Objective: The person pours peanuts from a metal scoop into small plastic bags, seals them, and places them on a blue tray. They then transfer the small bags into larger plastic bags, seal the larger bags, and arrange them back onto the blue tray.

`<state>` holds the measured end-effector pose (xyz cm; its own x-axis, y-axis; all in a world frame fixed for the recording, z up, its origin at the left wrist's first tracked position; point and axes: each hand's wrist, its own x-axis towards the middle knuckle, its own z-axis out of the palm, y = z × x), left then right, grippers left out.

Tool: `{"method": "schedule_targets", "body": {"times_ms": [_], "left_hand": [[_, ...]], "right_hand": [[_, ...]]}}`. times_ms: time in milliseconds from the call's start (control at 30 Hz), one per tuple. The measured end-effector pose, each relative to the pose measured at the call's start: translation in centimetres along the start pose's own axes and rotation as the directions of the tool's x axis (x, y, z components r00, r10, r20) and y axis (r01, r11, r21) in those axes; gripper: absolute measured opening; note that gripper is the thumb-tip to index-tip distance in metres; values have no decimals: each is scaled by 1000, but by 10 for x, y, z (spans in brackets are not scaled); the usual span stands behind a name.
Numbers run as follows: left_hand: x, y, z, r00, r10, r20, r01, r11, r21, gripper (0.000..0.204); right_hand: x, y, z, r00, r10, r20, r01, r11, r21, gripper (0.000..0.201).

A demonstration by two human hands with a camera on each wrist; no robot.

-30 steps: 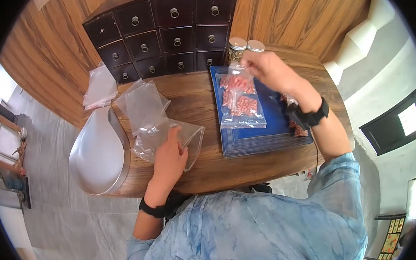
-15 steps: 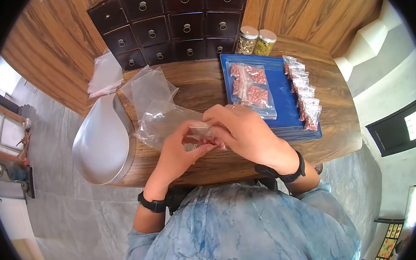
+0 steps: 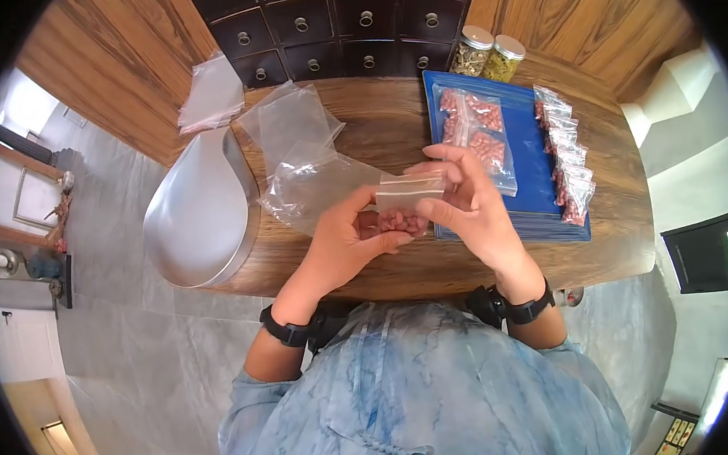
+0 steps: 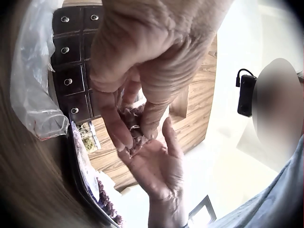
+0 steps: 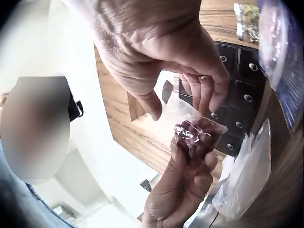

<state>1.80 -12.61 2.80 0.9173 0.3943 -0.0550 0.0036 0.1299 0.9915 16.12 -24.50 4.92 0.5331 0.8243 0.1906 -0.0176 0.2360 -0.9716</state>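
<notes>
A small clear zip bag [image 3: 407, 205] of reddish peanuts or beans is held up over the front of the table. My left hand [image 3: 338, 247] grips its lower part between thumb and fingers. Around its upper right side is my right hand [image 3: 489, 223], thumb and fingers spread apart; the right wrist view shows a gap between them, beside the bag's top [image 5: 183, 107]. Seen from the left wrist, the left fingers [image 4: 114, 126] partly hide the contents. Just behind the left hand lies a large empty clear bag [image 3: 321, 187].
More clear bags [image 3: 291, 123] lie at the left, near a teardrop-shaped metal tray [image 3: 202, 209]. On the blue tray [image 3: 529, 179] are a large bag [image 3: 471, 109] containing small filled packets and a row of small filled bags [image 3: 578, 199]. Two jars [image 3: 475, 47] and a drawer cabinet [image 3: 338, 30] stand behind.
My right hand came from above the blue tray to the left hand, bringing the small bag into view between them. Since then its fingers have spread from the bag, which the left hand holds.
</notes>
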Motion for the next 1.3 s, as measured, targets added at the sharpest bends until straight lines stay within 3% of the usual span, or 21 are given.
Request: {"method": "schedule_targets", "body": {"times_ms": [67,167,233,333,400,467,567,667,767,867,967,1067,1167,1267,1300], "left_hand": [[-1,-1,2,1000,10,-14,-10,999,37,43],[-3,-2,2,999,-4,-35,10,986,164,44],[-7,7,6,994,-79,-70,92,973,210,47],[-11,9,1,952,138,-274,84,742,665,52],[-11,9,-3,934,175,-312,150,601,785,48],[-11,-2,-8,930,236,-283,156,443,883,42],[-11,-7,-1,953,178,-245,149,429,891,35],[-8,-23,-1,949,251,-193,95,357,929,30],[-2,-36,-9,946,266,-186,69,396,916,24],[-2,-30,-9,948,203,-246,49,670,741,11],[-4,-29,-9,911,199,-362,53,813,580,8],[-9,-14,-6,918,84,-387,88,909,406,8],[-10,-21,-10,878,301,-371,-22,802,597,9],[-11,-16,-4,846,428,-318,-114,728,676,9],[-10,-15,-3,852,423,-309,-102,712,695,8]], "right_hand": [[-6,6,-3,974,214,77,-224,957,186,29],[-12,20,-11,936,252,245,-283,954,99,26],[-13,21,-12,953,237,190,-246,969,26,22],[-13,25,-16,953,278,120,-284,958,35,20],[-13,26,-19,942,325,81,-328,944,27,20],[-13,27,-21,927,372,45,-370,928,-40,20],[-16,35,-21,906,422,45,-418,906,-71,21],[-17,39,-19,881,470,61,-467,883,-51,21],[-18,40,-11,860,504,88,-510,857,71,21],[-15,50,4,905,422,60,-425,889,170,22],[-8,59,6,931,333,153,-364,882,299,23],[-4,63,9,906,380,189,-413,890,191,20],[-4,57,14,862,483,154,-453,870,-196,20],[-2,59,17,887,451,103,-376,833,-406,20],[-1,57,18,928,356,114,-248,814,-525,19]]}}
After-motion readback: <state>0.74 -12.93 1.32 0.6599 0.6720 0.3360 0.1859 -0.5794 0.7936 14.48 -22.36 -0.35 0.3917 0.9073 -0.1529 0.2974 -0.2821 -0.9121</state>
